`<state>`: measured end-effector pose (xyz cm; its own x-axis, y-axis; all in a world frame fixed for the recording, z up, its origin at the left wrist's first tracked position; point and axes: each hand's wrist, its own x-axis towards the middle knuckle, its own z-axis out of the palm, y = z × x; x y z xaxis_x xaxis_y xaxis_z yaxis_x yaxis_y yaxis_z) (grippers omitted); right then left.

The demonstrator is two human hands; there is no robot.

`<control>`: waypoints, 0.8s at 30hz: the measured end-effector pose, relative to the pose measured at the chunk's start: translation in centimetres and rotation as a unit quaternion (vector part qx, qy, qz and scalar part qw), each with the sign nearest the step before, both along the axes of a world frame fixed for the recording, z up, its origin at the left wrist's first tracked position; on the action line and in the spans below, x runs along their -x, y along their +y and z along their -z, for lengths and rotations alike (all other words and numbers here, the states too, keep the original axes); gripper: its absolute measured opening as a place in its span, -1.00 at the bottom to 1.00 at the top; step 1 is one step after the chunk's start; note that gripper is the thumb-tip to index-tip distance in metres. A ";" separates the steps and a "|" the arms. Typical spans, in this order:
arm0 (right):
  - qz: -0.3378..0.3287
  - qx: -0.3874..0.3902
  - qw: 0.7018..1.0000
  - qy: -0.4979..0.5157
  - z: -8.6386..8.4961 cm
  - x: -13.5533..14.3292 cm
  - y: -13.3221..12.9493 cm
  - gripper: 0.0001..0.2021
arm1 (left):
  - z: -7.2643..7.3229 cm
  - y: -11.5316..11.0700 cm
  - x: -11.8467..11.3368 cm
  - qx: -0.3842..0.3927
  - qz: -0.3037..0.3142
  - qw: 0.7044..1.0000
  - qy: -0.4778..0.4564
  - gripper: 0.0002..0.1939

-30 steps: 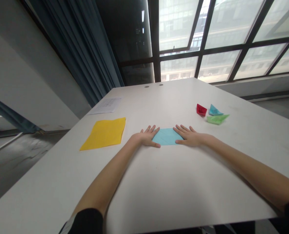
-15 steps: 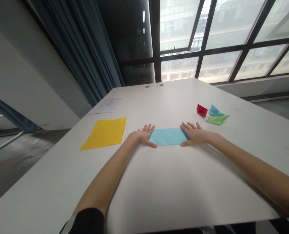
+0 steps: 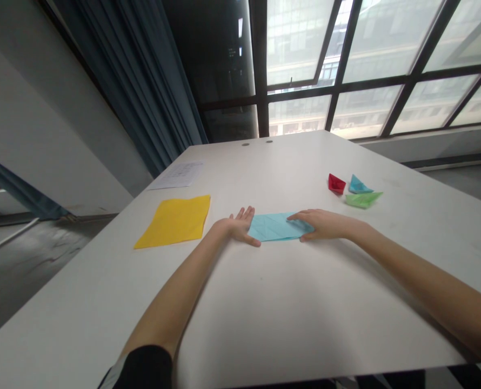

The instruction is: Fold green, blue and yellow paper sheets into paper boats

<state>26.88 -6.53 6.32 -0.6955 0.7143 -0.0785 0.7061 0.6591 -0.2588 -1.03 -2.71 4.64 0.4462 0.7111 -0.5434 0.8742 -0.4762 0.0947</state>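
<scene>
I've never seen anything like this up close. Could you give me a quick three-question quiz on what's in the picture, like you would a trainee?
1. True or false: the yellow paper lies farther to the person's left than the left hand.
2. Which thing do the left hand and the right hand both touch? A) the printed page B) the pale-blue sheet C) the curtain
3. Fill in the color: near the red folded piece and the blue folded piece lies a ____ one.

Key: 1 true; 2 B; 3 green.
</scene>
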 end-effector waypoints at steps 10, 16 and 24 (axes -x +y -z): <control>-0.006 -0.014 1.000 0.006 0.1 -0.8 0.9 -0.39 | 0.5 0.4 0.4 0.002 0.011 1.000 -0.004 0.32; -0.022 -0.086 0.996 0.027 0.3 0.3 0.3 -0.37 | 0.2 0.3 0.2 0.004 0.009 1.000 -0.004 0.31; -0.057 -0.167 0.984 0.036 1.4 2.2 -0.9 -0.58 | 0.6 0.7 0.4 0.003 0.011 1.000 -0.014 0.33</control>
